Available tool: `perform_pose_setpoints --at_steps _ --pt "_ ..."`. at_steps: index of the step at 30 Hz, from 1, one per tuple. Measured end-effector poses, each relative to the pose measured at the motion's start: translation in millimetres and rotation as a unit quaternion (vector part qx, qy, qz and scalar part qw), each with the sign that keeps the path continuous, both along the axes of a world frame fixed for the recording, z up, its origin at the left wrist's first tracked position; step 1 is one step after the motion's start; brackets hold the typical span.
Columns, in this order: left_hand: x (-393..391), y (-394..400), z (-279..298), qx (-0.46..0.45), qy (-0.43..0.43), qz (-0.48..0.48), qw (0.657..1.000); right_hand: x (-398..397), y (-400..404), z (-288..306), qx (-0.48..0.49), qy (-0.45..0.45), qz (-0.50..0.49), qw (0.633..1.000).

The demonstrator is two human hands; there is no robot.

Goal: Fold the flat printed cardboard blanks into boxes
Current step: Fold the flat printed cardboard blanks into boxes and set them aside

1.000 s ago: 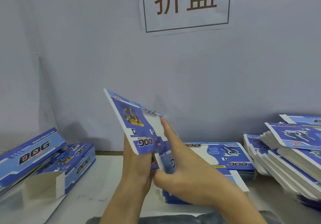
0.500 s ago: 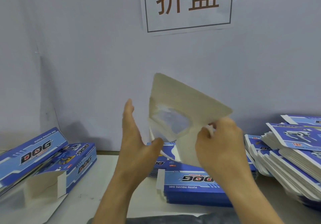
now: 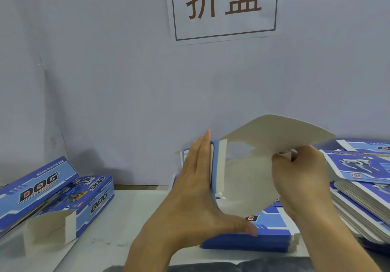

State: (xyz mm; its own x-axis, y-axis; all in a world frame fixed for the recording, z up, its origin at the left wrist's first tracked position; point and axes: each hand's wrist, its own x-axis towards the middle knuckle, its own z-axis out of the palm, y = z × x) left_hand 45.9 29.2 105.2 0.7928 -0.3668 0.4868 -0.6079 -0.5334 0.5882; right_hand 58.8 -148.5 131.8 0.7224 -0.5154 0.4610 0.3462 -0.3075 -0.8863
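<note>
I hold one cardboard blank (image 3: 272,143) in the air above the table, its plain grey inner side toward me and partly opened into a sleeve. My left hand (image 3: 196,189) presses flat, fingers straight, against the blank's blue left side panel (image 3: 214,166), thumb stretched out below. My right hand (image 3: 299,174) pinches the blank's right edge with curled fingers. Under the hands lies a low stack of flat blue blanks (image 3: 266,231).
Two folded blue "DOG" boxes (image 3: 63,195) lie at the left, one with an open end flap. A tall fanned stack of flat blanks (image 3: 363,187) fills the right side. A paper sign (image 3: 223,6) hangs on the grey wall behind.
The blank was turned from printed side to grey inner side facing me and has opened wider. My left hand went flat against its left panel; my right hand shifted to its right edge.
</note>
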Motion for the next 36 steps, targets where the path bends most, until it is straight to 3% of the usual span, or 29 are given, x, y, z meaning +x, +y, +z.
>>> perform_pose_setpoints --at_steps 4,7,9,12,14,15,21,26,30,36 --pt "7 2 1 0.079 -0.068 0.051 0.993 2 -5 -3 -0.002 0.009 0.004 1.0" --pt "11 9 3 0.04 -0.144 0.081 0.985 3 -4 -3 0.011 0.002 0.058 0.998" --pt "13 16 5 0.001 -0.164 0.105 0.981 0 -2 0 0.062 -0.021 0.164 0.984" --pt "12 21 7 -0.095 -0.14 0.129 0.977 -6 -4 2 0.129 -0.097 0.369 0.915" --pt "10 22 9 -0.227 -0.104 0.103 0.963 -4 -7 1 0.182 -0.086 0.488 0.849" --pt "10 23 10 -0.277 -0.097 0.087 0.952 -1 -8 -2 0.162 -0.074 0.52 0.835" --pt "0 12 24 -0.375 -0.08 0.002 0.924 -1 9 -17 -0.053 -0.043 0.432 0.899" --pt "-2 0 24 -0.449 -0.037 -0.033 0.892 -3 21 -16 -0.012 -0.047 0.4 0.915" --pt "-3 -3 23 -0.398 -0.034 -0.022 0.916 -1 25 -18 0.043 -0.018 0.371 0.927" --pt "4 2 22 -0.341 -0.098 0.08 0.932 1 11 -21 0.05 0.012 0.446 0.894"
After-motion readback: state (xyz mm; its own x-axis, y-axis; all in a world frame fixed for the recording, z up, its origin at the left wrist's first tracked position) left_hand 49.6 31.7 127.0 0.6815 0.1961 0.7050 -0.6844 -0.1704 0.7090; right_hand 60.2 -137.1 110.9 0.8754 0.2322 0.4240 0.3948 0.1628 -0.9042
